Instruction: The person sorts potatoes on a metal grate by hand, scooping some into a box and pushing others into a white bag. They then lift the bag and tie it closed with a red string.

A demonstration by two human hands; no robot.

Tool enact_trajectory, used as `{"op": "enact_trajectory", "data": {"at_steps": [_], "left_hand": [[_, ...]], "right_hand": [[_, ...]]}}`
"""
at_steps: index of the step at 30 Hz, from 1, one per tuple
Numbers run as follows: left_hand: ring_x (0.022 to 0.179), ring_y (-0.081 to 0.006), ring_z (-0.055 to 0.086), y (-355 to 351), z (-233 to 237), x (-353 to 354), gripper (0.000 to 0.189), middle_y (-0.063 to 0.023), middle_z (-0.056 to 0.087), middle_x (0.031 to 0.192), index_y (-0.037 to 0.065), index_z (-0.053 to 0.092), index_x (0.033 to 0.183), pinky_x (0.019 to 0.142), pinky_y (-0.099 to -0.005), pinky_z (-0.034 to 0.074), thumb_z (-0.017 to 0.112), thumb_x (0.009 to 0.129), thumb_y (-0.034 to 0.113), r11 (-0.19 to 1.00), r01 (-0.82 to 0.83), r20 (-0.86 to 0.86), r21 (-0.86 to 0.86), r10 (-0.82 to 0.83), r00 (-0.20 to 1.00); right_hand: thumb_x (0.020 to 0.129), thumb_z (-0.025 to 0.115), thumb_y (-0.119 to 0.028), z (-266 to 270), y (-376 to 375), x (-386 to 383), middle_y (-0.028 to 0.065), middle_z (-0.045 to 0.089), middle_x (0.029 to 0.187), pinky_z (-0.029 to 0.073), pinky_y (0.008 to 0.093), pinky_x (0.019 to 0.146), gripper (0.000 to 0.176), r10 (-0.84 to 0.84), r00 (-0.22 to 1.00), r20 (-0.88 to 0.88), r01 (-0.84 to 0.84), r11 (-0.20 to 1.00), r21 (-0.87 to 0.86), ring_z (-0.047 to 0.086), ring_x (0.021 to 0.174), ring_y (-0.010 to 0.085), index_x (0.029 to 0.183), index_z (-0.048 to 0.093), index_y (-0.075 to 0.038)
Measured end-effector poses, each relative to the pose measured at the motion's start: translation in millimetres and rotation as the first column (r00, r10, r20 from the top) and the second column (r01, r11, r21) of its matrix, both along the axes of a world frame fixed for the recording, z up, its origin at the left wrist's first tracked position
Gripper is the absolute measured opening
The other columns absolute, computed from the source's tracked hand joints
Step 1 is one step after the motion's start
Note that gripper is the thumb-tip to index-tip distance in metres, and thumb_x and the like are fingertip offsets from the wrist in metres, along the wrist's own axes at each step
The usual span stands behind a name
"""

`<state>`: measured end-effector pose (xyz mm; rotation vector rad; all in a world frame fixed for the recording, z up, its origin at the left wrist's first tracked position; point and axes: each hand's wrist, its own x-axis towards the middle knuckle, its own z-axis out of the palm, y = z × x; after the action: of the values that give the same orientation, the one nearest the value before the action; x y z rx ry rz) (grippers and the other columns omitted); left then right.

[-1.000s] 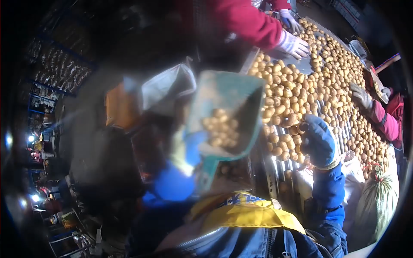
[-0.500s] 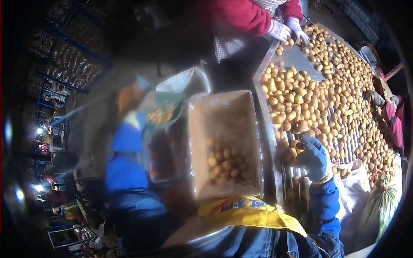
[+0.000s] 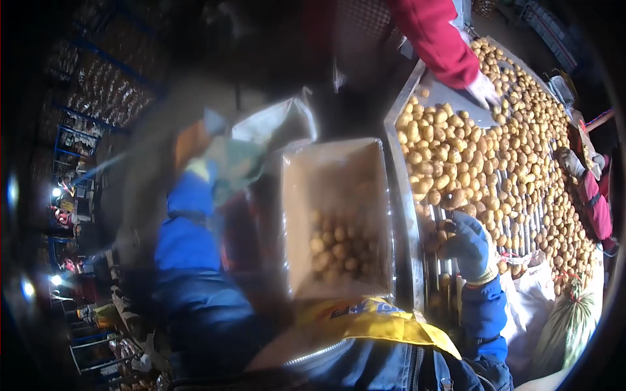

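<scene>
Gloved in grey-blue, my right hand [image 3: 468,246] rests over the roller table's near-left edge, its fingers curled at a few potatoes; whether it grips one is hard to see. My left hand [image 3: 201,171] is a blur at the end of the blue sleeve, beside a green mesh bag [image 3: 240,163], and its fingers cannot be made out. Between my arms stands a lined cardboard box [image 3: 297,221] with several potatoes [image 3: 339,251] at its bottom. Many potatoes [image 3: 456,146] cover the metal table [image 3: 394,133].
Across the table a co-worker's red sleeve and gloved hand [image 3: 484,90] reach over the potatoes. Another co-worker's gloved hand [image 3: 571,163] is at the right edge. White sacks [image 3: 529,293] and a green mesh sack [image 3: 570,326] stand at lower right. A white bag [image 3: 267,124] lies behind the box.
The co-worker's arm at the top now stretches further right over the table. The potatoes seen in the green mesh bag no longer show. My right hand has shifted slightly left.
</scene>
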<state>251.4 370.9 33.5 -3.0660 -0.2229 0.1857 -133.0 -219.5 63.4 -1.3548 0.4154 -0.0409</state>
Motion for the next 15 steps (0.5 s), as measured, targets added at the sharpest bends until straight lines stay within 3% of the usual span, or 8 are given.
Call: {"op": "enact_trajectory", "data": {"at_steps": [1,3,8,9,10,11,13,15], "left_hand": [[0.11,-0.0397,0.071,1,4,-7,0.041,-0.0238,0.074,0.116,0.0,0.075,0.114,0.096,-0.0484,0.055,0.056,0.098,0.033,0.999,-0.042,-0.006,-0.012,0.042,0.999],[0.11,-0.0361,0.072,5,6,-27,0.037,-0.0222,0.075,0.116,-0.001,0.075,0.115,0.095,-0.0463,0.057,0.059,0.099,0.029,0.991,-0.127,-0.019,-0.034,0.127,0.992],[0.105,-0.0325,0.073,21,1,-94,0.034,-0.0193,0.075,0.11,-0.001,0.076,0.112,0.093,-0.0441,0.057,0.061,0.097,0.026,0.943,-0.278,0.091,-0.18,0.298,0.95],[0.104,-0.0318,0.073,20,-1,-107,0.033,-0.0188,0.075,0.109,-0.001,0.076,0.111,0.092,-0.0436,0.057,0.062,0.097,0.025,0.927,-0.263,0.167,-0.267,0.313,0.935],[0.103,-0.0311,0.073,15,-3,-122,0.032,-0.0182,0.076,0.107,-0.001,0.076,0.11,0.092,-0.0432,0.057,0.062,0.097,0.025,0.902,-0.225,0.237,-0.368,0.325,0.915],[0.102,-0.0304,0.073,9,-6,-140,0.031,-0.0176,0.076,0.106,-0.001,0.076,0.11,0.091,-0.0427,0.057,0.063,0.097,0.024,0.86,-0.176,0.287,-0.479,0.343,0.895],[0.1,-0.0289,0.073,-16,-11,-184,0.03,-0.0165,0.076,0.104,-0.001,0.076,0.109,0.09,-0.0418,0.057,0.064,0.096,0.023,0.708,-0.051,0.33,-0.704,0.391,0.859],[0.097,-0.0275,0.073,-52,-14,-233,0.028,-0.0154,0.076,0.101,-0.001,0.077,0.107,0.089,-0.0409,0.057,0.065,0.096,0.022,0.473,0.022,0.259,-0.881,0.442,0.859]], "right_hand": [[0.102,0.063,-0.029,-20,-6,-3,0.0154,0.074,0.113,0.061,0.0312,0.063,0.045,0.078,0.995,0.069,-0.061,0.973,-0.224,0.074,0.07,0.0223,0.134,0.059,0.002],[0.104,0.061,-0.027,-15,-3,0,0.0163,0.073,0.116,0.062,0.0324,0.065,0.041,-0.002,0.999,-0.04,0.012,0.972,0.236,0.074,0.074,0.0217,0.134,0.059,0.001],[0.104,0.058,-0.023,-18,9,6,0.0164,0.072,0.119,0.063,0.0371,0.072,0.039,-0.026,0.994,-0.109,0.059,0.948,0.312,0.072,0.079,0.0233,0.137,0.059,-0.002],[0.104,0.059,-0.021,-29,10,6,0.0165,0.071,0.121,0.063,0.0359,0.072,0.04,0.059,0.998,-0.01,-0.06,0.998,-0.001,0.072,0.08,0.0232,0.139,0.058,-0.001],[0.105,0.057,-0.019,-29,12,9,0.0173,0.068,0.129,0.063,0.035,0.073,0.042,0.148,0.985,0.087,-0.146,0.989,-0.028,0.072,0.087,0.0241,0.143,0.055,0.0],[0.106,0.055,-0.016,-29,14,11,0.0181,0.065,0.137,0.063,0.0342,0.073,0.045,0.232,0.955,0.183,-0.226,0.973,-0.055,0.072,0.095,0.025,0.147,0.052,0.001],[0.107,0.052,-0.016,-31,28,20,0.0192,0.058,0.146,0.064,0.0337,0.075,0.047,0.144,0.972,0.184,-0.189,0.946,0.262,0.07,0.106,0.0253,0.151,0.048,0.001],[0.108,0.05,-0.017,-22,45,31,0.0193,0.06,0.144,0.062,0.0313,0.072,0.046,0.237,0.96,0.151,-0.256,0.96,0.114,0.069,0.104,0.0225,0.15,0.05,0.001]]}}
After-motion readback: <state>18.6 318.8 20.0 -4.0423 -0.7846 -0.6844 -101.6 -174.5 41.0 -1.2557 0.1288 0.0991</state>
